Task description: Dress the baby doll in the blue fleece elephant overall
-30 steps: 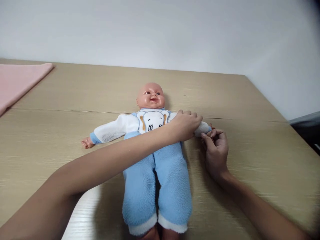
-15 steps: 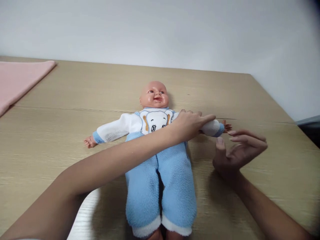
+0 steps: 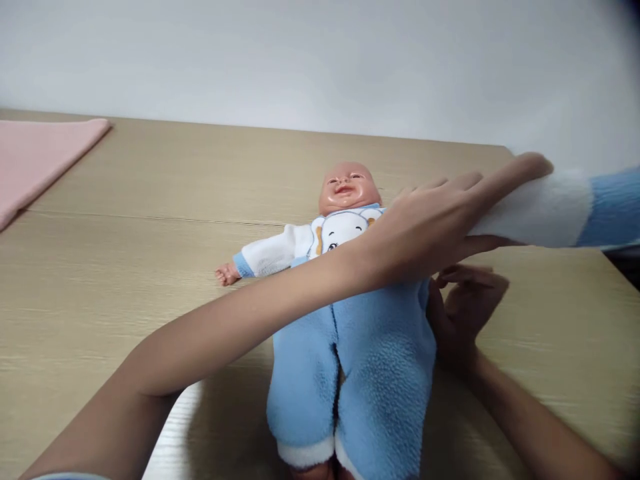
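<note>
A baby doll (image 3: 350, 190) in a fleecy white-and-blue outfit (image 3: 310, 373) with a bear face on its chest lies face up on the table, its body rolled to one side. Its sleeve on my right (image 3: 540, 210) is lifted and stretched out toward the right edge of view. My left hand (image 3: 435, 220) reaches across the chest and is wrapped round that sleeve near the upper arm. Low beside the doll's waist, my right hand (image 3: 463, 303) has half-curled fingers apart from the thumb, their tips against or just behind the outfit and partly hidden.
A folded pink cloth (image 3: 45, 160) lies at the table's far left. The wooden table (image 3: 150, 173) meets a pale wall (image 3: 300, 67) at the back. Something dark shows beyond the right edge.
My left hand has raised the doll's arm up and right, tilting and shifting the body to the right. My right hand has moved left, from the doll's hand to its waist.
</note>
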The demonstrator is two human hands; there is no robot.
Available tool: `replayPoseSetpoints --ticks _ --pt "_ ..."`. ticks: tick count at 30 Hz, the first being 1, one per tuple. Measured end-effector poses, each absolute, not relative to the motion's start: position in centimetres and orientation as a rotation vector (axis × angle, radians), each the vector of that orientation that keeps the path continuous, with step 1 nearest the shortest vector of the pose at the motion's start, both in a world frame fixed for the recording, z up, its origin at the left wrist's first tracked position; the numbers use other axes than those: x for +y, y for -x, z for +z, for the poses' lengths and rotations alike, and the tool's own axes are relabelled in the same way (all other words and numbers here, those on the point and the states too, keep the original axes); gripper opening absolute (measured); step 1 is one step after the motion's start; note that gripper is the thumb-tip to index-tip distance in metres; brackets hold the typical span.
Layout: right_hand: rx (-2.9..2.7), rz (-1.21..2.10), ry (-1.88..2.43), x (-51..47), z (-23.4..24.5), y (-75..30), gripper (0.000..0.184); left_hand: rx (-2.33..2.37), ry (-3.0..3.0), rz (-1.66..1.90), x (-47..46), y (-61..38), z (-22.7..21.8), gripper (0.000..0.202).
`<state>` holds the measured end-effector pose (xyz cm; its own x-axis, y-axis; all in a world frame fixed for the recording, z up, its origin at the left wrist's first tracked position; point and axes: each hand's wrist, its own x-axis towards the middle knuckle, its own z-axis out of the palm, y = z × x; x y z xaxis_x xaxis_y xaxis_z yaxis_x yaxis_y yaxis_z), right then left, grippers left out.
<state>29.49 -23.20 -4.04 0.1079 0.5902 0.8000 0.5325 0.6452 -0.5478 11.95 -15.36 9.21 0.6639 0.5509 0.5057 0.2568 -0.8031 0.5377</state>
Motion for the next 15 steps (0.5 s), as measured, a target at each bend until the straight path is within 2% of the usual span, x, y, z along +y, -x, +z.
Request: replayPoseSetpoints --ticks 3,7,8,11,12,13,15 --pt "-1.565 0.180 1.007 -23.2 -4.5 -29.7 0.030 0.521 -2.327 1.042 -15.8 -11.4 9.8 0.048" --pt "-1.588 0.288 1.032 -23.3 -4.9 -30.0 0.038 0.481 -2.124 1.156 -17.0 -10.3 11.0 0.052" --pt "-1.598 0.306 1.033 -23.3 -4.9 -30.0 0.039 0.551 -2.035 1.185 -17.4 -10.1 11.4 0.060" --pt "-1.619 0.336 1.038 -23.4 -4.8 -30.0 0.036 0.874 -1.561 1.312 -18.2 -9.7 12.2 0.112" --pt "-1.621 0.343 1.044 -23.4 -4.7 -30.0 0.033 0.947 -1.395 1.366 -18.2 -9.6 12.2 0.115" --pt "-1.621 0.352 1.051 -23.4 -4.7 -29.9 0.030 0.974 -1.285 1.413 -18.0 -9.4 12.0 0.105" --pt "-1.615 0.365 1.068 -23.4 -4.5 -29.7 0.023 0.944 -1.313 1.475 -17.4 -8.9 11.1 0.055"
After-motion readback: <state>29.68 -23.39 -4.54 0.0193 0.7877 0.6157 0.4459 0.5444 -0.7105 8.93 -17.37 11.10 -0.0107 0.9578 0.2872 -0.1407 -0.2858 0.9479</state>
